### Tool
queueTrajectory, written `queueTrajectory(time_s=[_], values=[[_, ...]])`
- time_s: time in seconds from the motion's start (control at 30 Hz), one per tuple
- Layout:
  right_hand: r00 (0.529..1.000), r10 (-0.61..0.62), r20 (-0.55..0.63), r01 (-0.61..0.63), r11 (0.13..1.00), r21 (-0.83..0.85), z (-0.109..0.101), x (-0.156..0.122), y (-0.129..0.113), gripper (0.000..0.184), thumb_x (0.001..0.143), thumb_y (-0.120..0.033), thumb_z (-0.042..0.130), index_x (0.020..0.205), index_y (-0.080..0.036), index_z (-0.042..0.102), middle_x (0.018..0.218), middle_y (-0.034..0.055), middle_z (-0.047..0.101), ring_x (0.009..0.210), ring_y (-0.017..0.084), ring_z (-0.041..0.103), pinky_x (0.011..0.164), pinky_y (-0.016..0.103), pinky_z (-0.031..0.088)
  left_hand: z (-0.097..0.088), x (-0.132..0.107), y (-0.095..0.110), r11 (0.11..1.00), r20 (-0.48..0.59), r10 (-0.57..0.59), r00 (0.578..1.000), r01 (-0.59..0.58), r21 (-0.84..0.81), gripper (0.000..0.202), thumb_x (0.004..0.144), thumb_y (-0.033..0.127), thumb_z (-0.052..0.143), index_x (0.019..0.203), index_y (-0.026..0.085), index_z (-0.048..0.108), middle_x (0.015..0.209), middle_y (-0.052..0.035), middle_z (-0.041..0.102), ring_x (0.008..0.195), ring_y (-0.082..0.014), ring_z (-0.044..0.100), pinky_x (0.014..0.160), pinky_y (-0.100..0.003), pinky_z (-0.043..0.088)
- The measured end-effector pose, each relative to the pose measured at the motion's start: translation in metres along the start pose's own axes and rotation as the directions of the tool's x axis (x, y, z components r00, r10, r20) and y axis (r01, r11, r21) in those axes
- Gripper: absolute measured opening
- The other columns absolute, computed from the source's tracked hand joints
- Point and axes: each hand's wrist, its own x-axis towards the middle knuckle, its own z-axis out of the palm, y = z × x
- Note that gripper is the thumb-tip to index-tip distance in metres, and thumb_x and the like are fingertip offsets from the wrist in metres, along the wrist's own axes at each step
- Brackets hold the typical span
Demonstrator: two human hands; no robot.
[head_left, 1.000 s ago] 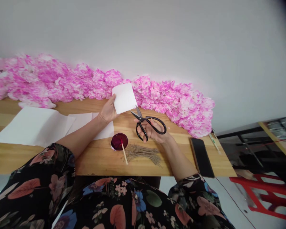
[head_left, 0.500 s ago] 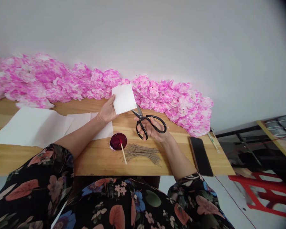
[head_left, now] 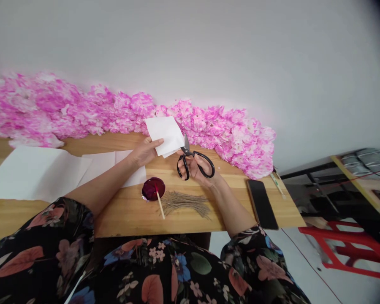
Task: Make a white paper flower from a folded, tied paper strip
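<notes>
My left hand [head_left: 145,152] pinches a folded white paper square [head_left: 164,131] and holds it up above the wooden table [head_left: 120,211]. My right hand [head_left: 200,169] grips black scissors [head_left: 192,160] by the loops. The blades point up and meet the paper's right edge. Below my hands lie a small dish of dark red dye [head_left: 153,188] with a wooden stick [head_left: 160,203] resting in it, and a bundle of thin brown wires [head_left: 185,202].
A long row of pink paper flowers [head_left: 114,112] lines the table's back edge against the white wall. White paper sheets [head_left: 38,171] lie at the left. A black phone [head_left: 261,204] lies at the right, a red stool [head_left: 345,249] beyond the table's end.
My right hand brought the scissors left and turned the blades upright against the paper. My left hand tilted the paper and moved it slightly toward the scissors.
</notes>
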Motion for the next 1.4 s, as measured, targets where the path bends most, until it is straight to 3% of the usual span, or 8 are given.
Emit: queueTrajectory(time_s=[0.2, 0.33, 0.47, 0.7, 0.93, 1.13, 1.4], values=[[0.997, -0.001, -0.074, -0.002, 0.999, -0.048, -0.001, -0.001, -0.002, 0.053, 0.09, -0.058, 0.069, 0.126, -0.019, 0.063, 0.099, 0.008, 0.072, 0.077, 0.016, 0.064, 0.063, 0.029, 0.061, 0.0, 0.003, -0.003, 0.987, -0.148, 0.087, 0.985, -0.065, 0.144, 0.05, 0.056, 0.043, 0.099, 0.092, 0.014, 0.08, 0.098, -0.0125, 0.081, 0.091, -0.0302, 0.077, 0.08, -0.038, 0.062], [0.996, 0.0, -0.086, -0.002, 1.0, -0.026, -0.001, -0.002, -0.003, 0.057, 0.087, -0.061, 0.073, 0.123, -0.018, 0.064, 0.097, 0.0073, 0.072, 0.076, 0.016, 0.064, 0.063, 0.029, 0.061, 0.001, 0.003, 0.0, 0.968, -0.198, 0.179, 0.964, -0.136, 0.213, 0.053, 0.053, 0.045, 0.099, 0.092, 0.014, 0.081, 0.099, -0.0115, 0.081, 0.094, -0.029, 0.076, 0.082, -0.036, 0.061], [0.996, 0.02, -0.092, -0.023, 0.999, -0.033, -0.001, -0.001, -0.003, 0.056, 0.088, -0.061, 0.071, 0.123, -0.018, 0.065, 0.096, 0.007, 0.072, 0.074, 0.015, 0.063, 0.062, 0.03, 0.061, -0.002, 0.002, 0.002, 0.95, -0.204, 0.204, 0.958, -0.142, 0.279, 0.054, 0.052, 0.046, 0.099, 0.091, 0.014, 0.081, 0.101, -0.0118, 0.081, 0.09, -0.0272, 0.076, 0.079, -0.034, 0.06], [0.992, 0.027, -0.122, -0.031, 0.999, -0.029, 0.003, -0.001, -0.005, 0.052, 0.092, -0.058, 0.067, 0.122, -0.015, 0.065, 0.089, 0.0059, 0.071, 0.07, 0.015, 0.06, 0.057, 0.029, 0.058, -0.006, 0.003, 0.001, 0.937, -0.17, 0.217, 0.961, -0.156, 0.314, 0.051, 0.054, 0.048, 0.097, 0.085, 0.013, 0.079, 0.087, -0.0093, 0.08, 0.072, -0.0223, 0.072, 0.06, -0.028, 0.056], [0.994, 0.011, -0.106, -0.009, 1.0, 0.017, 0.007, -0.002, -0.009, 0.044, 0.094, -0.053, 0.066, 0.117, -0.015, 0.069, 0.08, 0.0023, 0.065, 0.059, 0.011, 0.05, 0.052, 0.025, 0.049, -0.003, -0.001, 0.004, 0.969, -0.149, 0.176, 0.973, -0.145, 0.202, 0.053, 0.055, 0.04, 0.097, 0.096, 0.012, 0.077, 0.096, -0.011, 0.08, 0.081, -0.024, 0.074, 0.062, -0.026, 0.056], [0.989, 0.05, -0.136, -0.044, 0.998, 0.047, 0.009, -0.001, -0.011, 0.046, 0.093, -0.055, 0.065, 0.116, -0.015, 0.07, 0.075, 0.0009, 0.062, 0.054, 0.009, 0.041, 0.045, 0.021, 0.038, -0.002, -0.001, 0.005, 0.982, -0.139, 0.153, 0.978, -0.135, 0.129, 0.055, 0.055, 0.035, 0.098, 0.101, 0.014, 0.077, 0.109, -0.0128, 0.08, 0.1, -0.0288, 0.075, 0.077, -0.031, 0.061], [0.99, 0.033, -0.137, -0.038, 0.998, -0.041, 0.006, -0.003, -0.009, 0.056, 0.087, -0.059, 0.072, 0.121, -0.015, 0.071, 0.065, -0.0053, 0.052, 0.045, 0.004, 0.028, 0.039, 0.018, 0.024, 0.001, -0.002, 0.007, 0.984, -0.142, 0.135, 0.981, -0.117, 0.131, 0.074, 0.056, 0.035, 0.097, 0.123, 0.017, 0.072, 0.112, -0.0126, 0.079, 0.099, -0.0306, 0.075, 0.072, -0.031, 0.061]])
